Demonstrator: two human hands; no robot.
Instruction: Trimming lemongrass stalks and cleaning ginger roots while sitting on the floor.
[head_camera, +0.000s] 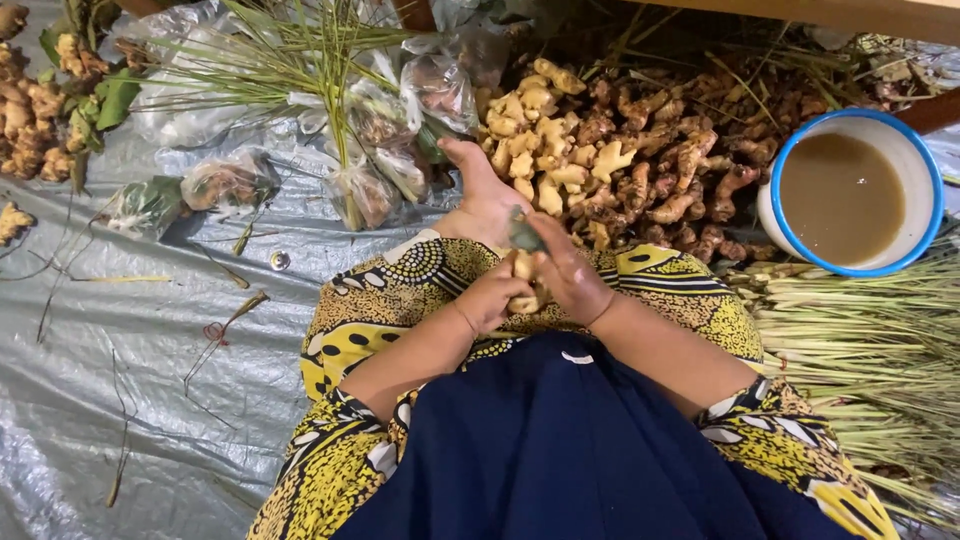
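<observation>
Two hands meet over our lap: the left hand (487, 300) is clenched round a piece of ginger (522, 268), and the right hand (565, 275) grips a small blade (522, 232) whose tip rests against the top of that piece. The ginger sits between both palms, above the yellow patterned cloth (400, 290) and just short of our bare foot (478, 185). We judge the chief danger to be the blade slipping off the knobbly root into the left fingers, since they wrap it so closely. A dropped piece could roll into the ginger pile (620, 160). The bowl (930, 170) of brown liquid stands well apart, so a spill looks unlikely.
</observation>
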